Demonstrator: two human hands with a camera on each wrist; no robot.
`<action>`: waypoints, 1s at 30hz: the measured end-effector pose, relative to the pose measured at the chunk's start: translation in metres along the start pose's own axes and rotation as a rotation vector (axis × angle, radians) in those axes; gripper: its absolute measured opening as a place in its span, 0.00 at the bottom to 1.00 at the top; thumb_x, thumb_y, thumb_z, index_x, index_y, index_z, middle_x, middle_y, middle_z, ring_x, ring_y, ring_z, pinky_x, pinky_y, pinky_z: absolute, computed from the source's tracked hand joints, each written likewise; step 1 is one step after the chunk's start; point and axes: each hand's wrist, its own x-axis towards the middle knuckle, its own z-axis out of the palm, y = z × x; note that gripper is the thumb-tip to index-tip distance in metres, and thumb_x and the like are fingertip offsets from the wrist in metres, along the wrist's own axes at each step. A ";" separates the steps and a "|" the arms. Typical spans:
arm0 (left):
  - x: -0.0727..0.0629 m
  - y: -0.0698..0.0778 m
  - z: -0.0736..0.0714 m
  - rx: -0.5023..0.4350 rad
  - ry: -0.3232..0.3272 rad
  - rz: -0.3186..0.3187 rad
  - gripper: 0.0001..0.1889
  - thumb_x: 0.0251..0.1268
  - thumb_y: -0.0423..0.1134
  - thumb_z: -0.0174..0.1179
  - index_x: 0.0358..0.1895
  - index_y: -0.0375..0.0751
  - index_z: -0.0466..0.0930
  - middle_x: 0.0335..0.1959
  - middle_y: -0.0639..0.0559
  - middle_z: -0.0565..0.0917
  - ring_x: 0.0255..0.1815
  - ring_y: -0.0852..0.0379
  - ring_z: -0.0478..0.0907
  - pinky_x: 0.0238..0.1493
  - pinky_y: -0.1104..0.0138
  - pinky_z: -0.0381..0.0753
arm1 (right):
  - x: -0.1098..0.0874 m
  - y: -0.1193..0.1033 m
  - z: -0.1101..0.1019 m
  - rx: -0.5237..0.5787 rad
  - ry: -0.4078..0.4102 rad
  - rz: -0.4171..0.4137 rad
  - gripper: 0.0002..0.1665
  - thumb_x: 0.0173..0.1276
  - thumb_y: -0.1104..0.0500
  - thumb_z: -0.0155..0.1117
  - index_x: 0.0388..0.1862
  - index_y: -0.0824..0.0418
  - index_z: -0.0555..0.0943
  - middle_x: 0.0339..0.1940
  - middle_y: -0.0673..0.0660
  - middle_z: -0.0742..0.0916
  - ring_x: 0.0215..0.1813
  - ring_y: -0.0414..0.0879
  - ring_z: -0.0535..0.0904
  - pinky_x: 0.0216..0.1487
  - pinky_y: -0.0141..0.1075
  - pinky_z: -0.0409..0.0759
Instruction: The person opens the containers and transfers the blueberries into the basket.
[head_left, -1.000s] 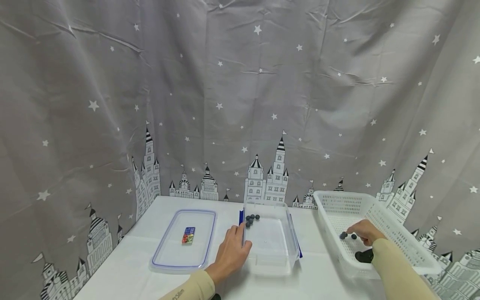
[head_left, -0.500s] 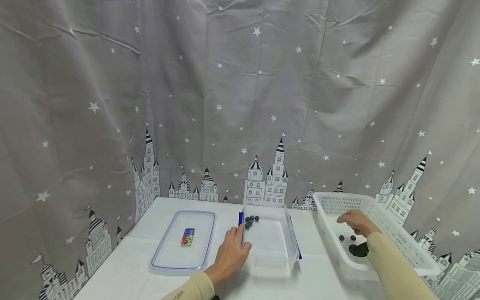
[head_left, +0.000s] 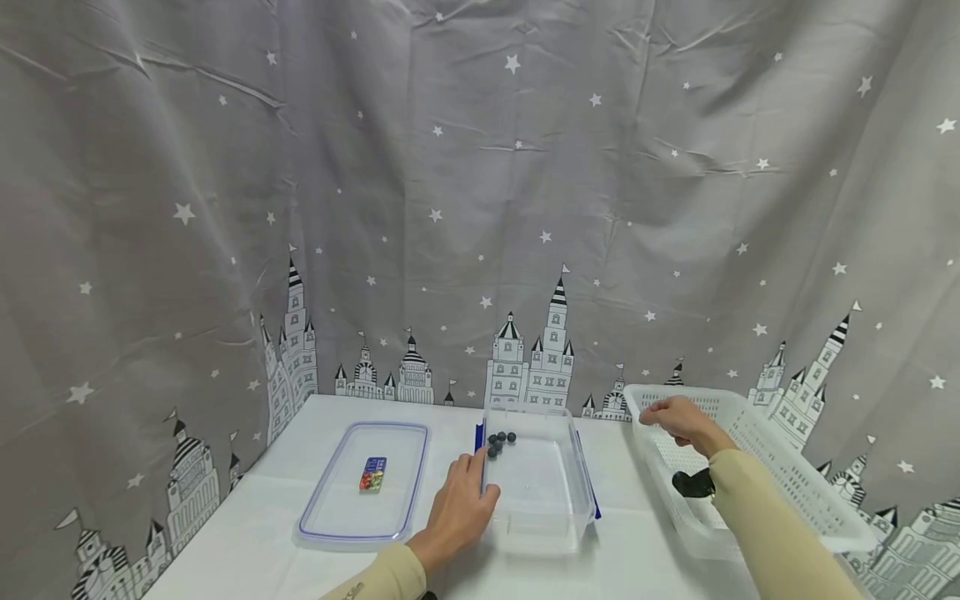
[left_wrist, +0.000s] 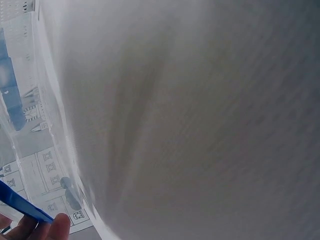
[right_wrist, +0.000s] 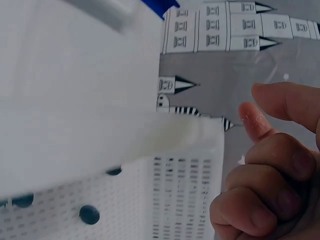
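Observation:
My left hand [head_left: 459, 504] grips the left side of a clear plastic food container [head_left: 536, 546]. Its fingertips [left_wrist: 60, 225] curl at the blue side latch [left_wrist: 20, 202] in the left wrist view. Several blueberries [head_left: 501, 437] cluster in the container's far left corner. My right hand [head_left: 678, 419] hovers over the left rim of a white perforated basket [head_left: 813, 492]. Its thumb and index fingertips are close together and the other fingers are curled in the right wrist view; no berry shows between them. Blueberries [right_wrist: 90, 214] lie on the basket floor, partly hidden by its wall.
A clear lid [head_left: 362, 522] with a blue seal and a colourful label [head_left: 372, 475] lies left of the container. All stand on a white-covered table [head_left: 251, 521]. Behind it hangs a grey curtain [head_left: 420, 183] with castles and stars.
The right hand has lifted from beside the blueberries in the basket and moved left to the basket's left rim. The left hand has stayed on the container.

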 end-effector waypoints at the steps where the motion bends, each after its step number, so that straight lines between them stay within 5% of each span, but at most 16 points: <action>1: 0.000 0.000 0.000 0.000 0.002 0.002 0.33 0.66 0.45 0.52 0.73 0.35 0.66 0.54 0.45 0.75 0.52 0.52 0.73 0.53 0.53 0.79 | 0.001 -0.002 0.002 -0.008 -0.003 -0.010 0.24 0.69 0.56 0.63 0.57 0.73 0.80 0.14 0.44 0.64 0.17 0.36 0.54 0.21 0.29 0.60; 9: 0.000 -0.002 0.002 0.006 0.000 0.001 0.33 0.66 0.45 0.52 0.74 0.35 0.66 0.53 0.45 0.75 0.52 0.53 0.73 0.52 0.54 0.79 | 0.006 -0.024 0.021 -0.020 -0.025 -0.063 0.20 0.70 0.56 0.64 0.53 0.69 0.84 0.33 0.50 0.80 0.17 0.37 0.54 0.20 0.30 0.59; 19: 0.000 0.000 0.000 -0.008 -0.003 -0.002 0.33 0.66 0.45 0.52 0.73 0.35 0.66 0.52 0.45 0.75 0.50 0.54 0.72 0.52 0.54 0.79 | 0.012 -0.045 0.042 -0.013 -0.055 -0.076 0.19 0.69 0.56 0.65 0.52 0.68 0.85 0.49 0.59 0.86 0.16 0.37 0.54 0.20 0.30 0.59; 22: 0.000 0.000 0.001 -0.003 0.003 0.002 0.33 0.66 0.44 0.52 0.73 0.35 0.66 0.52 0.46 0.75 0.50 0.54 0.72 0.51 0.54 0.79 | 0.014 -0.051 0.049 -0.014 -0.060 -0.080 0.19 0.69 0.56 0.65 0.52 0.68 0.85 0.45 0.56 0.85 0.16 0.37 0.54 0.20 0.30 0.59; 27: 0.000 0.000 0.000 -0.009 0.000 -0.002 0.33 0.66 0.45 0.52 0.73 0.35 0.66 0.53 0.46 0.75 0.51 0.54 0.73 0.52 0.54 0.79 | 0.017 -0.060 0.060 0.006 -0.080 -0.079 0.17 0.69 0.58 0.64 0.51 0.68 0.85 0.22 0.47 0.73 0.16 0.37 0.53 0.20 0.30 0.57; 30: 0.000 0.001 -0.001 -0.010 -0.008 -0.008 0.33 0.66 0.45 0.52 0.74 0.36 0.65 0.53 0.45 0.75 0.51 0.53 0.73 0.53 0.53 0.79 | 0.019 -0.065 0.068 0.031 -0.074 -0.073 0.16 0.68 0.59 0.65 0.50 0.67 0.85 0.20 0.46 0.69 0.17 0.37 0.54 0.21 0.30 0.57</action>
